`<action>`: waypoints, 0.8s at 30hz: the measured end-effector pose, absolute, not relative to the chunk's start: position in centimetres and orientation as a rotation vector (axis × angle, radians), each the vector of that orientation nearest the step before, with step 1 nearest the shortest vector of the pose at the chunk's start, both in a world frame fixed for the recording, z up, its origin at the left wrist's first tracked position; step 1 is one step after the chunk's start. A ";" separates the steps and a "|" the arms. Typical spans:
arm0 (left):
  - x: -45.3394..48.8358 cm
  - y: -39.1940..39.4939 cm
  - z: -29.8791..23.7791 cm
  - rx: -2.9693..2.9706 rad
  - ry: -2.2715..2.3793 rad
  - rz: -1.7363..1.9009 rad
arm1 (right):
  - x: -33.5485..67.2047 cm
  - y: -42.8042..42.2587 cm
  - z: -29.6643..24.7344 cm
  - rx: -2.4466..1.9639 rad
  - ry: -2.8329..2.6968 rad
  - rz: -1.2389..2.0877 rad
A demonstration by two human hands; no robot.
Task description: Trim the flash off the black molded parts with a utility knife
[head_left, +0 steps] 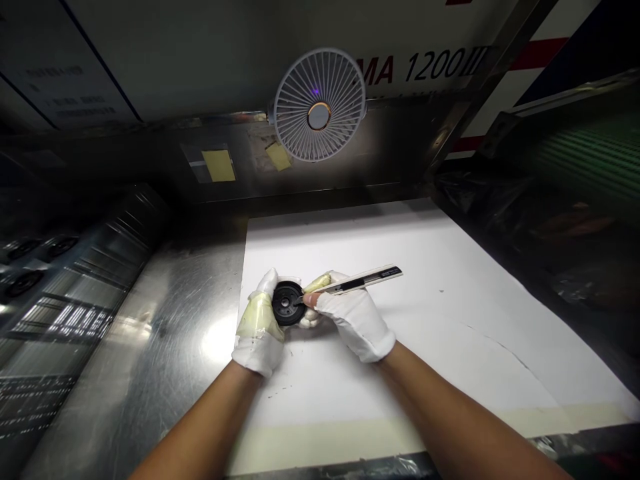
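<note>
My left hand (pixel 261 327), in a white glove with yellowish tape over it, is closed around a round black wheel-like part (pixel 289 312) with a small hub at its centre. A white glove with a bare thumb tip covers my right hand (pixel 353 317), which grips a slim utility knife (pixel 367 279). The knife's handle points up and to the right. Its blade tip reaches the face of the black part, though whether it touches is too small to tell. Both hands are close together above a white sheet (pixel 400 247).
A round white fan (pixel 320 107) stands behind the work area, in front of a metal panel with yellow notes (pixel 219 165). At the left, a crate (pixel 100 267) holds several round black parts. Blurred clear plastic (pixel 480 193) lies at the right. Dark specks dot the sheet.
</note>
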State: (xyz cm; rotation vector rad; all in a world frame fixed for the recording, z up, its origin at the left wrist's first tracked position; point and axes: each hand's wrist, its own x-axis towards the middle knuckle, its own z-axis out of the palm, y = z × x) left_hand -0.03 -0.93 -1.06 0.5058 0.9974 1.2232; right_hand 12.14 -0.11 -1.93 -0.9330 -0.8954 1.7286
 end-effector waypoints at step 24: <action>-0.5 -1.0 -1.6 0.707 0.920 1.246 | 12.5 0.0 -1.3 -0.790 -0.665 1.673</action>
